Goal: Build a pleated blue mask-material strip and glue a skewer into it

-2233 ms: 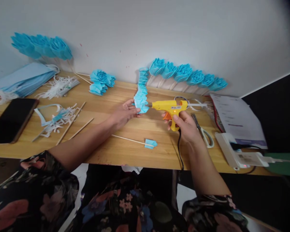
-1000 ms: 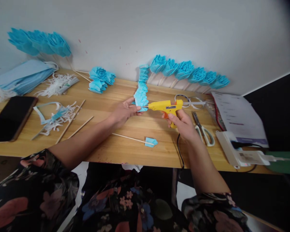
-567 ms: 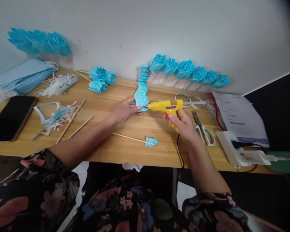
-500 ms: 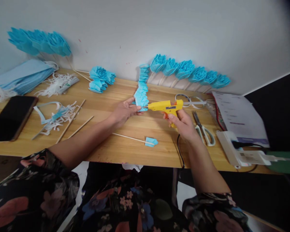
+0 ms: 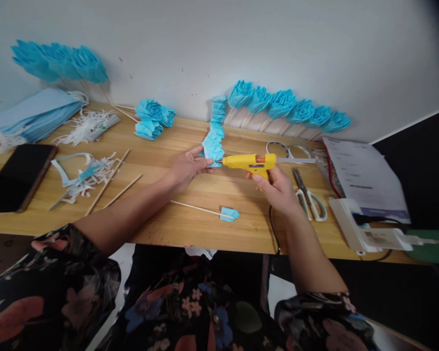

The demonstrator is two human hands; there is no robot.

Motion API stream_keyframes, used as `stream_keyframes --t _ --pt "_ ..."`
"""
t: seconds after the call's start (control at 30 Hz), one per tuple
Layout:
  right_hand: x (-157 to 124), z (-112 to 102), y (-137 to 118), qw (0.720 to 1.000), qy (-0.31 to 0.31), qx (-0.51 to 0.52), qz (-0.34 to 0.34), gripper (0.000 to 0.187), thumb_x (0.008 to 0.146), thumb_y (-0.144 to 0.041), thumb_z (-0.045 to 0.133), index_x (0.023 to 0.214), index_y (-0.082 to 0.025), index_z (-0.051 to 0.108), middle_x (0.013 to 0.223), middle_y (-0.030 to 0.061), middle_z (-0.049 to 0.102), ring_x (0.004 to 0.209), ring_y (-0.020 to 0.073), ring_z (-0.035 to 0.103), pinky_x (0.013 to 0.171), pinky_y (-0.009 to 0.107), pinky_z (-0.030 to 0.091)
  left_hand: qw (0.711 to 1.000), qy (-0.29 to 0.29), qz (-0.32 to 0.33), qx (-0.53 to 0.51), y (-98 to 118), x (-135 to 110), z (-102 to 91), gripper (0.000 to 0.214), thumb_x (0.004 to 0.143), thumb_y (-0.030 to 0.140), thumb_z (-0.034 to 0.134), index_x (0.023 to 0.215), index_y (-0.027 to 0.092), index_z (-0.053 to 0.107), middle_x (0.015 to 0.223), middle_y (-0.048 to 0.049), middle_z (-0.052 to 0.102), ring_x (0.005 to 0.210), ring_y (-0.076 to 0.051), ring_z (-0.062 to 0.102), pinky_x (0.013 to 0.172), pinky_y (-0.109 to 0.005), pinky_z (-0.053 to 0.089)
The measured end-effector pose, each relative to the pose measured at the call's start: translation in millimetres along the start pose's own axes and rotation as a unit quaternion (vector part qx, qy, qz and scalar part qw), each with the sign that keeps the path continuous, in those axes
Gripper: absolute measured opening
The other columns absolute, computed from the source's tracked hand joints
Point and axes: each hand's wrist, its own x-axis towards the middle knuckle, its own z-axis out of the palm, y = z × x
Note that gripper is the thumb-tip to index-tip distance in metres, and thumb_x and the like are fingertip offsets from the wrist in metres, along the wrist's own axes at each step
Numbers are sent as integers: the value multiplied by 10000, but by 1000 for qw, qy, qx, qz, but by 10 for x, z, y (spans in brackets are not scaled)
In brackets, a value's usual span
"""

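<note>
My left hand (image 5: pixel 186 169) pinches the near end of a long pleated blue paper strip (image 5: pixel 213 136) that runs back to the wall. My right hand (image 5: pixel 274 188) grips a yellow hot glue gun (image 5: pixel 251 163) by its handle. The gun lies level, and its nozzle touches the strip's near end beside my left fingers. The gun's black cord (image 5: pixel 272 229) drops over the table's front edge. A thin wooden stick with a small blue paper piece (image 5: pixel 229 214) on its tip lies on the wooden table (image 5: pixel 190 229) in front of my hands.
Blue paper roses (image 5: pixel 289 111) on sticks line the wall. More roses (image 5: pixel 151 118) lie at the back left. Scissors (image 5: pixel 309 197), papers (image 5: pixel 362 178) and a white power strip (image 5: pixel 362 231) sit on the right. A black phone (image 5: pixel 14 178), paper scraps (image 5: pixel 84 173), loose sticks and blue masks (image 5: pixel 29 114) sit on the left.
The glue gun has tipped from a slight slant to level and shifted a little to the right. My left hand still holds the strip's end in the same place.
</note>
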Motion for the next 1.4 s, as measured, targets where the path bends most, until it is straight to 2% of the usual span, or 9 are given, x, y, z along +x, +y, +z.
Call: stream_keyframes --t 0.2,0.4,0.53,0.67,0.83,1.03,1.2,1.3,1.4 --pt "5 -10 -118 997 -18 -61 -44 304 945 -473 687 1140 -250 760 1203 103 787 1240 330 695 1134 519 510 1000 24 -5 -1 -4 -2 -11 420 696 132 933 1080 124 763 961 -58 807 777 -140 719 786 -295 585" --pt "4 -62 -75 997 -42 -40 -43 431 929 -512 724 1275 -256 745 1294 94 766 1349 333 646 1204 531 463 999 42 11 -3 -15 20 -31 429 684 144 935 1068 136 743 895 -36 791 813 -154 726 792 -288 591" --pt "27 -94 -17 998 -4 63 20 449 874 -623 764 1126 -252 754 1128 94 802 1081 279 744 928 432 625 998 62 10 -4 -5 41 -54 408 721 119 899 1096 143 740 908 -41 797 828 -163 729 837 -314 593" --pt "107 -125 97 985 63 116 107 493 821 -715 762 923 -235 719 872 55 763 720 176 687 558 277 560 998 56 16 -8 8 38 -53 354 752 138 890 1076 155 748 959 -47 806 857 -166 736 829 -297 586" --pt "165 -211 268 976 91 -89 174 547 838 -734 696 696 -209 634 624 33 641 522 162 582 505 296 471 999 32 8 -13 6 20 -33 373 742 196 931 1057 156 736 964 -47 800 833 -150 730 813 -285 572" --pt "101 -260 -106 911 173 -365 81 397 992 -527 575 809 -224 754 797 140 730 766 283 655 675 387 437 999 40 -3 -28 -9 25 -15 219 750 148 902 874 145 721 877 -21 768 749 -117 667 736 -259 513" --pt "261 114 -386 990 -15 -139 35 345 961 -561 632 922 -246 767 851 63 756 750 222 660 662 351 495 998 50 -3 -29 16 25 0 162 748 99 875 819 134 734 759 8 719 620 -78 560 606 -222 418" --pt "417 446 -351 987 -124 -10 102 320 845 -503 766 1004 -227 728 827 32 714 702 188 633 595 319 508 998 46 -9 -51 39 14 15 176 727 75 877 831 124 742 782 4 728 627 -77 566 599 -221 405" --pt "502 694 -306 973 -134 119 145 362 785 -486 811 966 -206 670 852 27 691 698 159 628 568 292 516 998 34 -11 -58 42 3 30 183 737 75 872 866 119 750 816 -11 746 661 -92 598 619 -232 415"
